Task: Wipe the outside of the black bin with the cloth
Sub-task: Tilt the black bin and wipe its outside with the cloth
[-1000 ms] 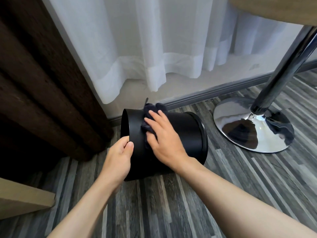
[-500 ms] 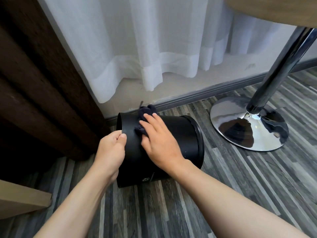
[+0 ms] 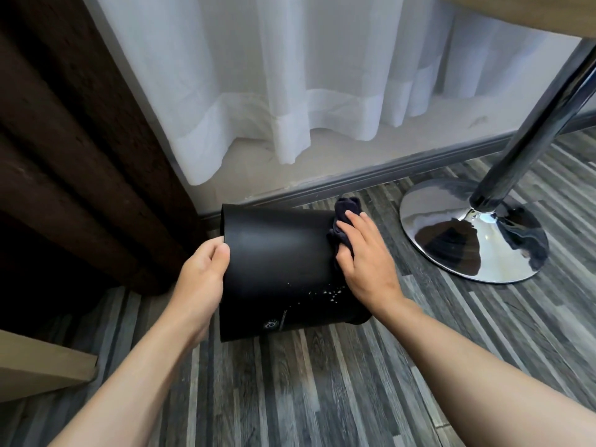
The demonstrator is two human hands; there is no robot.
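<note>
Sideways black bin (image 3: 277, 253), small unreadable white logo, left hand (image 3: 200, 279) gripping its rim, right hand (image 3: 364, 262) pressing cloth (image 3: 343, 217)

Left hand (image 3: 201, 272) curled in a grip; right hand (image 3: 364, 256) pressed flat.

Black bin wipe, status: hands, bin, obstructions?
Left hand grips the rim of the black round plastic bin, which lies on its side. Right hand presses dark cloth at other end. White specks remain. Nothing obstructing.

Two bare forearms, sleeveless, no rings or watch
</note>
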